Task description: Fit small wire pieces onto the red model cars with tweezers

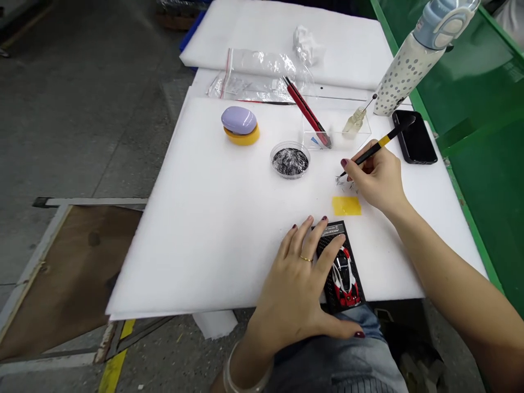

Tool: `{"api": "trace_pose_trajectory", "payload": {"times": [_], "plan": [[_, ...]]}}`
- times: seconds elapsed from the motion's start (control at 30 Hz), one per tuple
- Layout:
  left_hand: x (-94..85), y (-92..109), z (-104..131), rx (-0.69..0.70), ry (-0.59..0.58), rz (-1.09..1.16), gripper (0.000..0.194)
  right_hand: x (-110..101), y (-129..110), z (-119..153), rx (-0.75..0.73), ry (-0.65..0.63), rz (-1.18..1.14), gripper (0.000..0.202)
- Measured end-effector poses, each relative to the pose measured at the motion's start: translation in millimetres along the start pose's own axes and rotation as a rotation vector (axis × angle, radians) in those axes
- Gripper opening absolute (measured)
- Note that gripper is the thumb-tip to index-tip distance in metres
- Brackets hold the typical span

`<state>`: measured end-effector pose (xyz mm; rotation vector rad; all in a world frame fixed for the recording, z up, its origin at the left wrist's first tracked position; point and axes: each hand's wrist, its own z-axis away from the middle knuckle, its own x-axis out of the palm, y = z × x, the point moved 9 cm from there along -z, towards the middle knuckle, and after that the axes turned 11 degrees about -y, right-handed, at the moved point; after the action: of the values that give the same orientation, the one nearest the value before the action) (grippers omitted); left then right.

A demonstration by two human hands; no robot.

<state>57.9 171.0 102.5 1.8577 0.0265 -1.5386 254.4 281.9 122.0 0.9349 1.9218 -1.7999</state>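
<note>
In the head view, my right hand (pixel 379 177) pinches black tweezers (pixel 370 152) with a yellow band, tips pointing down. The tips meet a scatter of tiny black slivers (pixel 339 180) on the white foam sheet. My left hand (pixel 297 281) lies palm down, fingers spread, over the left side of a black display base (pixel 357 262). A red, white and black model car (pixel 345 278) sits on that base at the table's front edge. A yellow sticky piece (pixel 346 206) lies between the slivers and the base. Left of the slivers stands a round clear dish (pixel 290 160) full of thin black pieces.
A clear tray (pixel 335 143) holds a red pen-like tool (pixel 308 112) and a small glass bottle (pixel 354 121). A phone (pixel 414 136) and dotted water bottle (pixel 405 71) stand right. A purple-and-yellow case (pixel 240 125), plastic bag (pixel 262 76) and crumpled tissue (pixel 307 45) lie farther back.
</note>
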Motion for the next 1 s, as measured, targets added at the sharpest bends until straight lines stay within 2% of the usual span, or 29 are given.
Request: {"api": "trace_pose_trajectory", "payload": {"times": [0.17,0.53,0.77,1.0], "plan": [[-1.9,0.8,0.7,-0.003,0.025,-0.005,0.117,2.1,-1.4,0.5,0.011,-0.001,0.020,0.025],[-1.1,-2.3,0.0,-0.028,0.003,0.070,0.116,-0.1,0.1,1.7,0.009,0.020,-0.009,0.029],[-1.3,-2.2,-0.6,-0.032,0.007,0.083,0.116,2.2,3.5,3.1,0.047,0.021,-0.019,0.015],[-3.1,-2.3,0.7,-0.033,0.035,0.073,0.115,3.2,2.5,2.5,0.076,0.021,-0.030,0.022]]}}
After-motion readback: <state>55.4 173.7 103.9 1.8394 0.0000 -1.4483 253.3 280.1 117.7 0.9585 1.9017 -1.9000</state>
